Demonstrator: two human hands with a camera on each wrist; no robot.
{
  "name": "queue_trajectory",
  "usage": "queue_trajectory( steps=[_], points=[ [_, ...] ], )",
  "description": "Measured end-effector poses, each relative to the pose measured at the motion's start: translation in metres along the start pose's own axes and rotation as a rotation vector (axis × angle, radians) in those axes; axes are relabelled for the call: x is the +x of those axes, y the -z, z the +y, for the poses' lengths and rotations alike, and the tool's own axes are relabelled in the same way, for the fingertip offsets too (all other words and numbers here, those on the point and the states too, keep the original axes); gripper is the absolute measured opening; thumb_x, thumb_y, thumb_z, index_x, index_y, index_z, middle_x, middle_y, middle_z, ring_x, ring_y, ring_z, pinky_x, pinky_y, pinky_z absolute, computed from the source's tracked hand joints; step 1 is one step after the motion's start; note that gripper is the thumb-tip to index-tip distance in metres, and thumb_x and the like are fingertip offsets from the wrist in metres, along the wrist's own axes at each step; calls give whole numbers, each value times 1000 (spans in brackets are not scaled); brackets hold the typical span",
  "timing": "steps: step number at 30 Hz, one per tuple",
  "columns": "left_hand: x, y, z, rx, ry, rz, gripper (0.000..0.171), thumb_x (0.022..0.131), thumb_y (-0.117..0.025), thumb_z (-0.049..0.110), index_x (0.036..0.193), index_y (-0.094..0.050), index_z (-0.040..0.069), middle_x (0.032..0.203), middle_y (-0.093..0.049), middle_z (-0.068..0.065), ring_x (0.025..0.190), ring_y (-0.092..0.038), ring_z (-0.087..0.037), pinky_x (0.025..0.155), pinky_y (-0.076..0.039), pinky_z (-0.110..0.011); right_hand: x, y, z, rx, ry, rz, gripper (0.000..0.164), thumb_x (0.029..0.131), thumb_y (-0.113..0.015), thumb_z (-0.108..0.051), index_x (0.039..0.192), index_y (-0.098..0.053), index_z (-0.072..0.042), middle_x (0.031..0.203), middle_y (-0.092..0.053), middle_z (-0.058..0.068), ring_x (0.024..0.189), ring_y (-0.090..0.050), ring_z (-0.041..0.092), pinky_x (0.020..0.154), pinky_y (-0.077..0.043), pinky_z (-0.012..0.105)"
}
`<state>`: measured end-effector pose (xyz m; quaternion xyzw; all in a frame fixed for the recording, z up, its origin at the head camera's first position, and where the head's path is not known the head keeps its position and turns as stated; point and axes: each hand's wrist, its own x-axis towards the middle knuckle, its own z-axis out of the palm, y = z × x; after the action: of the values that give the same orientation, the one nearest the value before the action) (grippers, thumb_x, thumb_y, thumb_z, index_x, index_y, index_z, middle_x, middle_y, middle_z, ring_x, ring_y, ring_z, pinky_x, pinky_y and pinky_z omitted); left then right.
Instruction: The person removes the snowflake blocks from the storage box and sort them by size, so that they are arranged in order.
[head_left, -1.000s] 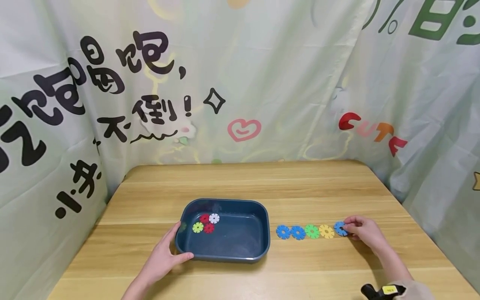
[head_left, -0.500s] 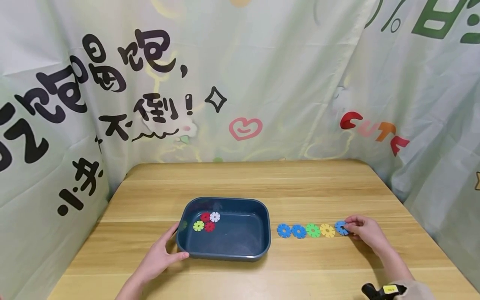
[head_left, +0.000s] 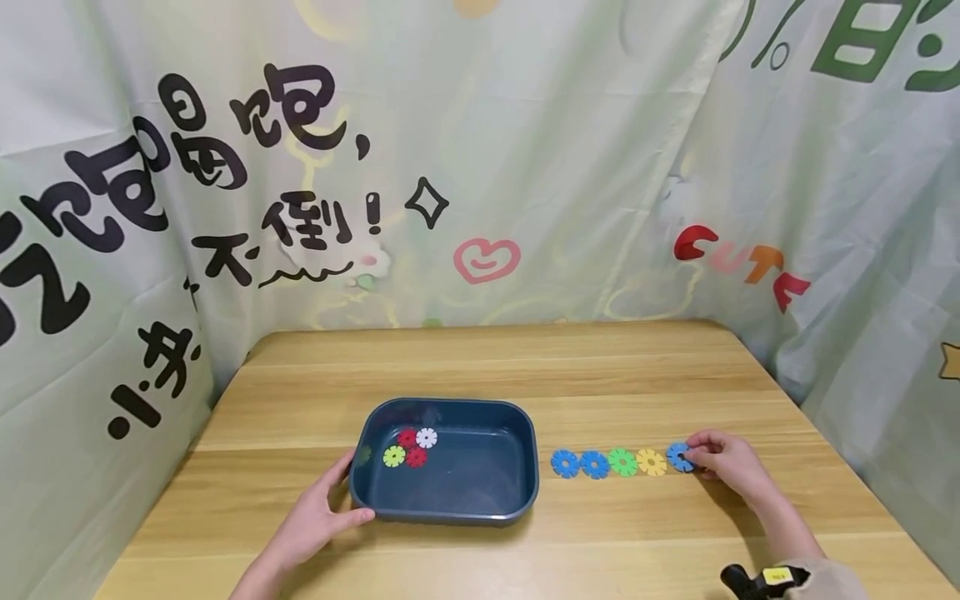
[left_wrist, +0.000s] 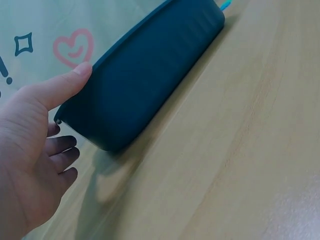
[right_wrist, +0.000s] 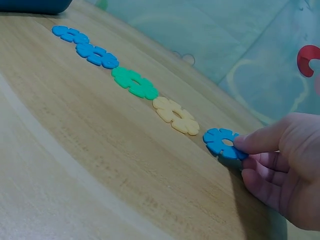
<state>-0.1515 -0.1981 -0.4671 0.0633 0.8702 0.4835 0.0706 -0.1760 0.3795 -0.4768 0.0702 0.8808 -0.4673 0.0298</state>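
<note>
In the head view my right hand [head_left: 731,462] pinches a blue snowflake building disc [head_left: 679,457] between thumb and fingers. The right wrist view shows this disc [right_wrist: 220,142] tilted, with its near edge covered by the thumb. Left of it runs a row: a yellow disc [head_left: 651,462], a green disc [head_left: 622,462] and two blue discs, one [head_left: 595,465] beside the green and one [head_left: 565,463] at the far end. My left hand [head_left: 311,518] holds the left front corner of a dark blue tray [head_left: 450,518], thumb at the rim [left_wrist: 82,70].
Inside the tray lie two red discs, one [head_left: 407,437] above the other [head_left: 416,457], a white disc [head_left: 427,437] and a yellow-green disc [head_left: 393,456]. The wooden table [head_left: 480,358] ends at a printed curtain [head_left: 570,167] behind and on both sides.
The head view has shifted slightly. My left thumb has slid a little left along the tray's front rim. My right hand and its blue disc stay in place.
</note>
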Motion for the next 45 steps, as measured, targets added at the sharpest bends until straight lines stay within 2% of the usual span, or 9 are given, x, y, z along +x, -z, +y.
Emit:
queue_trajectory(
  steps=[4, 9, 26, 37, 45],
  points=[
    [0, -1, -1, -36, -6, -2, 88, 75, -77, 28, 145, -29, 6, 144, -34, -21, 131, -31, -39, 102, -23, -61, 1, 1, -2, -50, 2, -1, 24, 87, -60, -6, 100, -55, 13, 79, -59, 4, 67, -54, 10, 57, -50, 26],
    [0, -1, -2, -35, -2, 0, 86, 76, -77, 27, 145, -28, 6, 144, -34, -21, 131, -32, -40, 101, -26, -61, 3, 1, -5, -85, 4, -2, 23, 86, -61, -6, 98, -56, 13, 77, -59, 4, 66, -53, 11, 55, -49, 25],
    [-3, -1, 0, -54, -1, 6, 86, 77, -76, 27, 145, -28, 5, 144, -34, -22, 131, -30, -39, 103, -23, -60, 1, -3, -13, -167, 22, 14, 15, 85, -62, -4, 91, -59, 10, 73, -56, 4, 61, -51, 13, 53, -47, 24],
    [-2, -2, 0, -33, 25, 7, 87, 77, -76, 30, 145, -27, 7, 145, -32, -22, 132, -28, -41, 102, -24, -61, 1, 0, -12, -129, -3, 1, 21, 87, -61, -8, 95, -58, 11, 77, -58, 5, 67, -53, 15, 56, -49, 25],
    [-2, -2, 0, -2, 31, 8, 87, 77, -76, 32, 145, -28, 7, 145, -32, -22, 131, -29, -42, 101, -25, -62, 2, 2, -24, -70, 1, -30, 30, 89, -60, -12, 102, -54, 14, 81, -60, 7, 69, -56, 15, 60, -51, 26]
  ],
)
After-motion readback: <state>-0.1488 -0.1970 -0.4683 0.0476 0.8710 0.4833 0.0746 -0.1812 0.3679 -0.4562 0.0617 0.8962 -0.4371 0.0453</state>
